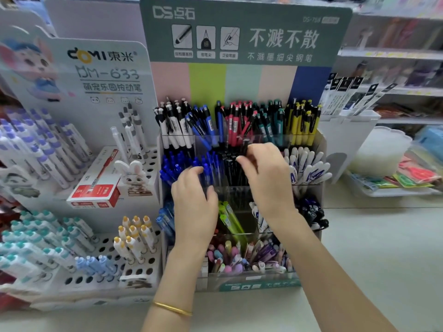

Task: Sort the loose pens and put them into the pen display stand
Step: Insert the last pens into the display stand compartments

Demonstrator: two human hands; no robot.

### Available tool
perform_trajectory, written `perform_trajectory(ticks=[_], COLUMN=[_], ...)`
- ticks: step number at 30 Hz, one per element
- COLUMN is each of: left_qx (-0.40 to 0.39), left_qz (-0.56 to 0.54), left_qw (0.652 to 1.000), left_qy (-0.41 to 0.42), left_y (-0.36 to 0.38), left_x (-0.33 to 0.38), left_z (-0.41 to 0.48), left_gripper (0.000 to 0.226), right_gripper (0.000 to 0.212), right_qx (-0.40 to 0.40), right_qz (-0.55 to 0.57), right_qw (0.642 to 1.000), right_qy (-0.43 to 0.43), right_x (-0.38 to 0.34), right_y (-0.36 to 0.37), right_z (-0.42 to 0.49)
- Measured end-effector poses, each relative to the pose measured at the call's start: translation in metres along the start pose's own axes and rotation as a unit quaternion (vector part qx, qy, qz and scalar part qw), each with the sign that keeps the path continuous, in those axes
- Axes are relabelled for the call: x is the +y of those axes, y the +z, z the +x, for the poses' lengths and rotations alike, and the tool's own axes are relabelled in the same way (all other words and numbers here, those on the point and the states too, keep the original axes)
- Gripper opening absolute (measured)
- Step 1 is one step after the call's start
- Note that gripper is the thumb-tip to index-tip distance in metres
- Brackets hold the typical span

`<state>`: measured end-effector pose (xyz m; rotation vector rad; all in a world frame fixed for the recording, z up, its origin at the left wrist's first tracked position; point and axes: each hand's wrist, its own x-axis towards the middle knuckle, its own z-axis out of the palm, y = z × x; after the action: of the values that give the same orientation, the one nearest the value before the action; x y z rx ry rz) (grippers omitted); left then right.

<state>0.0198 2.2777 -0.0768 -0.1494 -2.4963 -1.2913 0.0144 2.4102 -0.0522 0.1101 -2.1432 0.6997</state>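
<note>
Standing near upright, a black pen [245, 146] is pinched by the right hand [266, 178] — its slot among the black pens [230, 169] of the pen display stand [320, 146] lies just beneath; blue pens [212, 162] are gripped by the left hand [194, 200].

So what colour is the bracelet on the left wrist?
Bracelet: gold, clearest in the head view.
</note>
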Motion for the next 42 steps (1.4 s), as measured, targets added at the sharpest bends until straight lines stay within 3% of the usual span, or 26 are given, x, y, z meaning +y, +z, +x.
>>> perform_trajectory(ticks=[3,7,11,19,26,31,37,39,42], left_qx=[0.01,0.008,0.003,0.033,-0.021,-0.023,-0.014,-0.015,-0.009], left_qz=[-0.012,-0.039,-0.026,0.07,0.176,0.157,0.141,0.141,0.139], left_qw=[1.0,0.999,1.0,0.996,0.983,0.984,0.985,0.986,0.986], left_qy=[-0.009,-0.006,-0.004,0.035,0.052,0.077,0.094,0.091,0.092], left_y=[0.0,0.008,0.015,0.018,0.02,0.013,0.007,0.008,0.008], left_x=[-0.001,0.003,0.006,0.006,0.004,0.0,-0.009,-0.011,-0.006], left_z=[0.0,-0.001,0.004,0.004,0.006,0.003,0.0,-0.002,-0.009], left_gripper=[0.045,0.059,0.062,0.068,0.064,0.066,0.07,0.07,0.068], right_gripper=[0.023,0.058,0.071,0.054,0.059,0.055,0.045,0.051,0.06], right_qx=[-0.024,-0.025,-0.027,0.008,-0.052,-0.06,0.023,0.004,-0.059], right_qz=[-0.082,-0.052,-0.059,-0.213,-0.217,-0.174,-0.189,-0.207,-0.252], right_qw=[0.996,0.998,0.998,0.976,0.973,0.982,0.981,0.976,0.965], right_qy=[-0.018,0.029,0.019,-0.034,-0.061,-0.041,0.05,0.074,0.041], right_x=[0.001,0.003,0.004,0.005,0.009,-0.002,0.002,0.007,0.011], right_y=[0.007,0.008,0.012,0.017,0.033,0.014,-0.016,-0.015,-0.008], right_z=[-0.011,-0.03,-0.037,-0.041,-0.039,-0.036,-0.049,-0.054,-0.055])
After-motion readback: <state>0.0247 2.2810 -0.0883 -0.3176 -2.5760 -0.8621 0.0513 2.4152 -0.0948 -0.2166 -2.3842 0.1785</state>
